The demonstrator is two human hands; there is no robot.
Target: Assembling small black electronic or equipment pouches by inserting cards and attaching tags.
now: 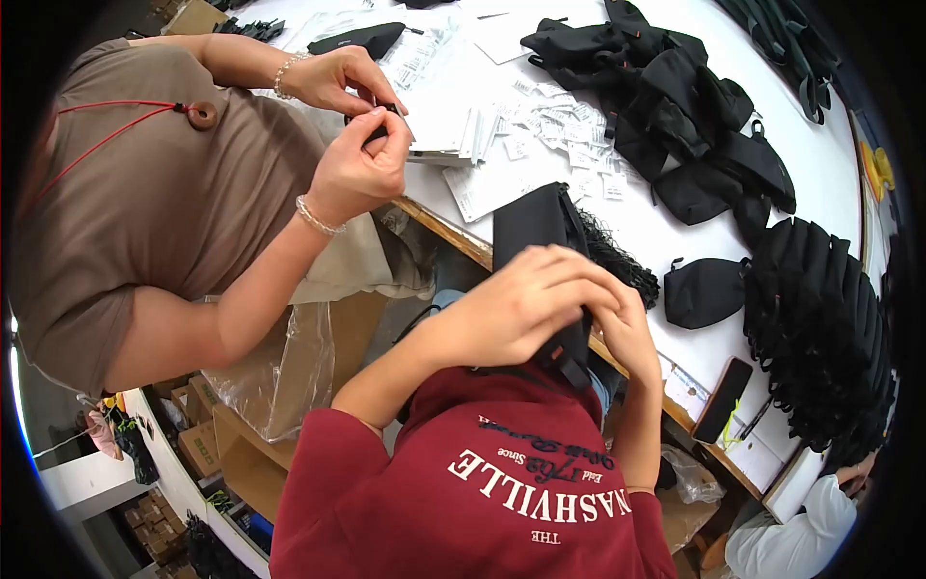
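A black fabric pouch point(533, 230) sits against the table's front edge, close to my body, with one end resting over the tabletop. My left hand point(526, 301) lies over its middle with the fingers curled together. At its right side my right hand point(629, 333) closes on the pouch, its fingertips meeting those of my left hand. What the fingertips pinch is hidden behind the knuckles. A black strap end point(564, 365) hangs from the lower part of the pouch. Just beyond lies a bundle of thin black cords point(617, 259).
Black pouches form a heap point(666, 106) at the back and a stacked row point(815, 328) at right, near a single pouch point(704, 292). White labels point(569, 125) lie scattered. A phone point(723, 400) rests near the edge. A co-worker's hands point(362, 145) work at left.
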